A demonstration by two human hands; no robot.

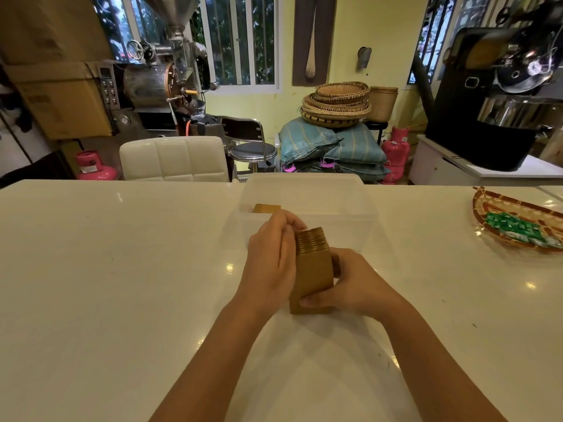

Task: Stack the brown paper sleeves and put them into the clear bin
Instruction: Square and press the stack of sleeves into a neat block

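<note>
You had both hands, left hand point(271, 263) and right hand point(355, 284), pressed around the stack of sleeves point(312, 269), squaring it; next, lift it into the bin point(307, 190), probably beside another stack point(266, 208).

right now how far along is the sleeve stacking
Done: one batch of brown sleeves already sits inside the clear bin. In hand: a second stack of sleeves is squared up between the left hand and right hand, just in front of the bin. Left: lift this stack into the bin. No loose sleeves show on the table.
</note>
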